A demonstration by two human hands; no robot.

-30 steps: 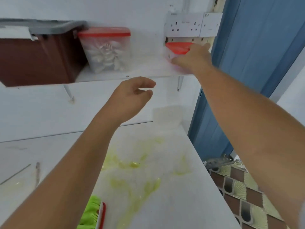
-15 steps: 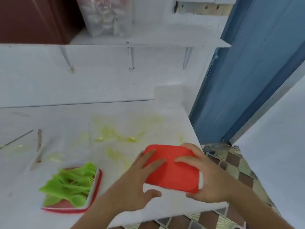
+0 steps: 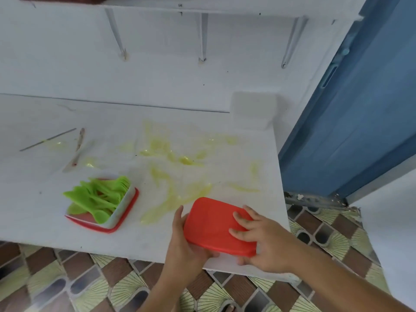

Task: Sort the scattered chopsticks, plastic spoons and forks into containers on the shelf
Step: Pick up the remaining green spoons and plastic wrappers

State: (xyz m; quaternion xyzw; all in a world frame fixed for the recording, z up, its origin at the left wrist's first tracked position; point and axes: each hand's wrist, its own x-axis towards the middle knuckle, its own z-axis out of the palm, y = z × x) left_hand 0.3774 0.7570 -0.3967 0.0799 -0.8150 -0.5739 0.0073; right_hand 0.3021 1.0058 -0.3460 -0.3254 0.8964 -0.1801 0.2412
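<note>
The small plastic container with the red square lid [image 3: 213,226], seen on the shelf [image 3: 225,9] a second ago, is now set at the near right edge of the white desk [image 3: 45,221]. It is gripped at its left side by the left hand [image 3: 180,244] and grasped over the lid by the right hand [image 3: 263,244]. It is probably meant for the scattered yellow translucent spoons [image 3: 177,158]. No writing can be read.

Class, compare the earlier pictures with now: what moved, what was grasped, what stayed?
The red-lidded container came down from the shelf to the table's front edge. The right hand took it; the left hand now grips it too. The tub of green cutlery stayed put.
</note>
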